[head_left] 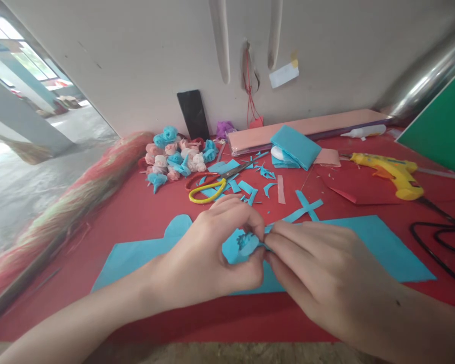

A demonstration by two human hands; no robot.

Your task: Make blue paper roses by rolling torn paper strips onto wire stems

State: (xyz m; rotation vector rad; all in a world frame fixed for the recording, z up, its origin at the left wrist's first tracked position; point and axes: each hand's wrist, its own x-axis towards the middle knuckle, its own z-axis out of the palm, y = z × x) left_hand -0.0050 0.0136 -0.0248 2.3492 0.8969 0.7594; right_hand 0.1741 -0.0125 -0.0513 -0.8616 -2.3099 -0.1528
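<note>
A small blue crepe paper flower (247, 243) with a ruffled middle is held between my two hands. The thumb and index finger of my left hand (220, 247) curl round it in a ring and pinch its base. My right hand (318, 263) presses its fingertips together on the narrow, twisted end at the flower's right. Under both hands lies a long blue paper sheet (379, 247), and a rounded blue piece (178, 226) shows at its back left. Scissors (222, 182) with red and yellow handles rest behind my left hand among blue scraps (246, 188).
Several pink and blue paper flowers (176, 159) are heaped at the back left, near a dark phone (194, 115) leaning on the wall. Folded blue paper (296, 146) lies at the back. A yellow glue gun (392, 172) and its black cable are at right; a feathery pole (72, 197) runs along the left.
</note>
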